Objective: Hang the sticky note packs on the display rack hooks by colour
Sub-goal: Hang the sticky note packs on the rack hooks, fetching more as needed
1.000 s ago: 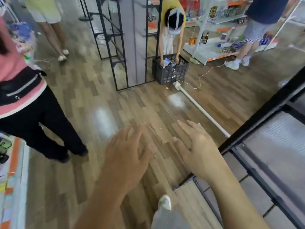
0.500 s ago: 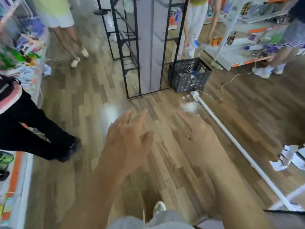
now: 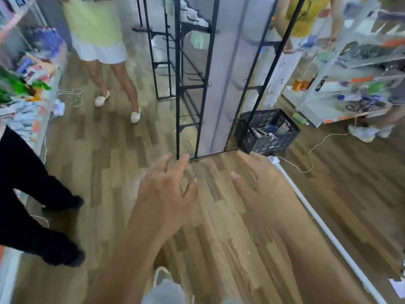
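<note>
My left hand [image 3: 164, 194] and my right hand [image 3: 260, 185] reach forward over the wooden floor, fingers spread and holding nothing. Straight ahead stands a black-framed display rack [image 3: 221, 69] with grey panels and black hooks. Its foot is just beyond my fingertips. A black plastic crate [image 3: 267, 132] with packaged goods inside sits on the floor at the rack's right foot. No sticky note pack can be made out in the blur.
A person in black trousers [image 3: 26, 194] stands close on the left. Another person in white shoes [image 3: 118, 84] stands beyond, two more at the right shelves [image 3: 341, 95]. A white rail [image 3: 324, 229] and a thin cable [image 3: 311, 154] lie on the floor at right.
The view has swung left and up: the dark rack at the right edge has left the frame and the far rack and crate are now closer. Both hands stay empty and spread.
</note>
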Tool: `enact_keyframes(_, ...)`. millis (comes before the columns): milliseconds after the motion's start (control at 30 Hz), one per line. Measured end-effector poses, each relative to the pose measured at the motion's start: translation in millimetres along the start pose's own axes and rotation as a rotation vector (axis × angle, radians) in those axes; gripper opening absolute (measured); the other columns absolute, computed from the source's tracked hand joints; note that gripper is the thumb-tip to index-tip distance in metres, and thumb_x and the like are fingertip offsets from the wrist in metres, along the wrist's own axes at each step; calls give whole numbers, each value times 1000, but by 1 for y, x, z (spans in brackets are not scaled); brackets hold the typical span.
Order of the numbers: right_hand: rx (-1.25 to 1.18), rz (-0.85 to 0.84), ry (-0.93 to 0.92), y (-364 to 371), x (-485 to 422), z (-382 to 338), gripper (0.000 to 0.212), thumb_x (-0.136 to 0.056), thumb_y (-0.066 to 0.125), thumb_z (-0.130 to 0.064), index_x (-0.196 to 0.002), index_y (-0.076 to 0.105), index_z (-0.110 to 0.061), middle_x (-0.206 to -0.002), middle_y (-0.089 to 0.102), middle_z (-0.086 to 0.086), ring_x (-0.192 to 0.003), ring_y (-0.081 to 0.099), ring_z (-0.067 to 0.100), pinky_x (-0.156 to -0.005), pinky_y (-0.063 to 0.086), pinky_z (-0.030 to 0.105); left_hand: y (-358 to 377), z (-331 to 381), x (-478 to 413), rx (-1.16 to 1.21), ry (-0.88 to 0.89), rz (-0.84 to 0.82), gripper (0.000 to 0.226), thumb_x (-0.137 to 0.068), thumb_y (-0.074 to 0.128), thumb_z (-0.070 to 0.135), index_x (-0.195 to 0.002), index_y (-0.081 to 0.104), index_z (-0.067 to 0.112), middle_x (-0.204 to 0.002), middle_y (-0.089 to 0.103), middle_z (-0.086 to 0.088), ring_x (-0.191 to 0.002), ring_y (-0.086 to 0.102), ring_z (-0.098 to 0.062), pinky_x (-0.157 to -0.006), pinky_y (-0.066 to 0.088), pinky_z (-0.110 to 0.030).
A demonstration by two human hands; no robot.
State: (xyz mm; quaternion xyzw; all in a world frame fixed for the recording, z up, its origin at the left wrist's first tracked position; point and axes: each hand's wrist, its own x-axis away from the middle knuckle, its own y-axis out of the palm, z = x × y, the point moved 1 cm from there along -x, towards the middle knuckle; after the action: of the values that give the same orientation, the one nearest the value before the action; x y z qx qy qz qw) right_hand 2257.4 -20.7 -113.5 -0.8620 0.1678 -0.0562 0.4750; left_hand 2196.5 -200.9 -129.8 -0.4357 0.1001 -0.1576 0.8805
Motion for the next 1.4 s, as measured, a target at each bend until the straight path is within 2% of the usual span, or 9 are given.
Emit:
enact_keyframes(100,-8,7,22,10,-60,-32,51,-97,54,-28,-144,44,-15,-147,43,11,-139,33,23,-115,23,28,-26,-20,-62,-1,55,-18,57,-94,48,46,-148,32,36,-156,27,2,-142,24,-14,-115,29,-41)
enact_keyframes(233,4,2,55,29,-123,-55,48,-97,53,-28,-143,46,-14,-145,44,11,-132,39,26,-113,25,33,-47,-46,-136,19,100,-27,55,-92,50,45,-145,40,35,-152,34,-1,-137,37,-20,-110,36,-45)
enact_keyframes(433,-29,26,123,59,-228,-59,55,-98,50,-36,-149,35,-24,-154,33,5,-145,22,18,-119,13,28,-53,-73,-256,7,138,-43,55,-89,57,40,-142,45,32,-148,41,-3,-136,38,-24,-106,36,-41)
enact_keyframes(700,-114,155,126,72,-422,-76,55,-97,50,-36,-149,35,-24,-150,39,-2,-143,29,16,-117,25,41,-68,-81,-453,-10,203,-51,56,-91,54,44,-144,41,34,-151,36,2,-119,53,-28,-103,37,-37)
enact_keyframes(800,-98,176,79,73,-485,-85,56,-98,50,-35,-150,31,-29,-153,34,-7,-144,23,11,-119,22,35,-81,-86,-515,20,209,-9,55,-91,53,42,-144,40,36,-151,35,5,-128,41,-22,-104,34,-35)
enact_keyframes(933,-62,156,2,88,-559,-107,55,-99,48,-35,-150,29,-29,-149,34,-13,-140,23,3,-110,14,12,-99,-100,-597,62,214,28,52,-91,54,40,-142,43,36,-150,38,6,-135,39,-18,-108,31,-33)
enact_keyframes(1133,-119,97,-19,139,-661,-144,50,-98,50,-34,-146,38,-29,-141,43,-13,-131,39,5,-105,34,21,-113,-128,-722,106,272,-10,51,-90,54,40,-140,47,36,-147,40,6,-119,53,-29,-105,35,-33)
enact_keyframes(1233,-128,131,29,160,-713,-165,52,-96,50,-38,-146,35,-31,-145,40,-15,-133,37,5,-107,34,26,-126,-140,-783,127,335,-21,51,-88,53,41,-139,48,36,-146,40,7,-132,42,-17,-104,34,-31)
enact_keyframes(1400,-170,325,177,162,-785,-193,61,-91,41,-46,-150,27,-34,-151,28,-20,-137,23,-6,-104,16,3,-148,-143,-870,119,477,-104,52,-90,50,43,-141,44,40,-148,36,14,-138,31,-6,-103,28,-22)
